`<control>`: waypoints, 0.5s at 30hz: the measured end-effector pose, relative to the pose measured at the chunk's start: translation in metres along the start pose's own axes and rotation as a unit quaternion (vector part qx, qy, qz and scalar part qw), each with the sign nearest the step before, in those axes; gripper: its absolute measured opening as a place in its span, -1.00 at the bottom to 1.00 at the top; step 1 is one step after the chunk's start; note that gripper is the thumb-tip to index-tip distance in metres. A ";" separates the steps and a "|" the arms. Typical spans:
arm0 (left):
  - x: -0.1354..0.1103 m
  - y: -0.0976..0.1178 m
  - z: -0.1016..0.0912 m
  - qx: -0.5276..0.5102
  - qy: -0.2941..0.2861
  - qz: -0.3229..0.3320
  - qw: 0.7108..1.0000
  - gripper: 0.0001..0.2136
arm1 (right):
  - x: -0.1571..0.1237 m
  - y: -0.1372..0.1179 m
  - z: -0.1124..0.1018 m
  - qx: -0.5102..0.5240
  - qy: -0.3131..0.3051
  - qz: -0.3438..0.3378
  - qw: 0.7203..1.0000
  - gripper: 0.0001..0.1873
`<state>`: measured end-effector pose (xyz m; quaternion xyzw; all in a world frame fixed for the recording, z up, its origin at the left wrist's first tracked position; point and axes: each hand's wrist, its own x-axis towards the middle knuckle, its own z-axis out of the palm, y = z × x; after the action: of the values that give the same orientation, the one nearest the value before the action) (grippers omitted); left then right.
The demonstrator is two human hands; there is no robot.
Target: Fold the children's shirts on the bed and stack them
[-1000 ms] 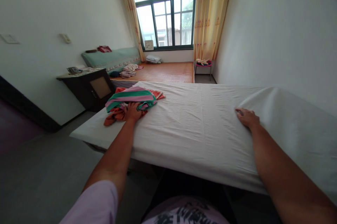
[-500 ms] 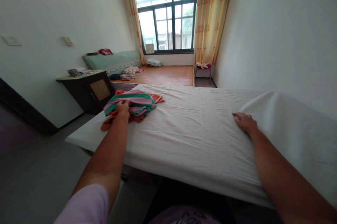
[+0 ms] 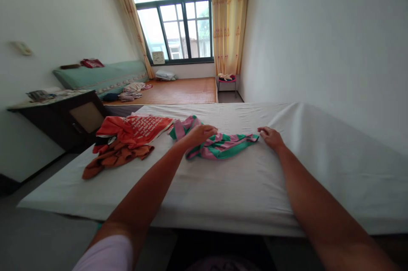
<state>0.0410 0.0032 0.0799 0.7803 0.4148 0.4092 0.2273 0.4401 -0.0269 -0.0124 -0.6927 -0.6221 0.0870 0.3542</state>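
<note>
A striped green, pink and purple garment [image 3: 223,145] lies crumpled in the middle of the white-sheeted bed [image 3: 223,186]. My left hand [image 3: 199,134] is closed on its left part. My right hand [image 3: 270,137] touches its right end, fingers curled on the cloth. A pile of red and orange clothes [image 3: 124,139] stays at the bed's left side, apart from both hands.
A dark cabinet [image 3: 63,118] stands left of the bed. Behind it is a second bed with a wooden mat [image 3: 178,90] and a green bolster. A small pink stool [image 3: 227,80] sits by the yellow curtain under the window. The white wall runs along the right.
My left hand has pulled the striped garment off the red and orange pile and dragged it right to the bed's middle. My right hand has moved left to meet it. The camera turned left.
</note>
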 end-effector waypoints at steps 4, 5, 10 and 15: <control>-0.005 -0.018 0.001 0.030 0.019 -0.028 0.999 -0.68 | -0.001 -0.013 0.005 0.076 0.004 -0.007 0.997 -0.63; -0.008 -0.026 -0.002 0.043 0.026 -0.036 0.998 -0.68 | -0.003 -0.018 0.008 0.082 -0.007 -0.022 0.996 -0.62; -0.026 -0.067 -0.013 0.179 -0.006 -0.097 0.979 -0.55 | -0.012 -0.037 0.021 0.035 -0.051 -0.103 0.993 -0.39; -0.025 -0.076 -0.015 0.189 -0.060 -0.104 0.975 -0.71 | -0.013 -0.042 0.020 0.046 -0.082 -0.119 0.988 -0.71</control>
<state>-0.0145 0.0242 0.0243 0.7846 0.5494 0.2498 0.1416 0.3924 -0.0319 -0.0064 -0.5872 -0.7223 0.1295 0.3417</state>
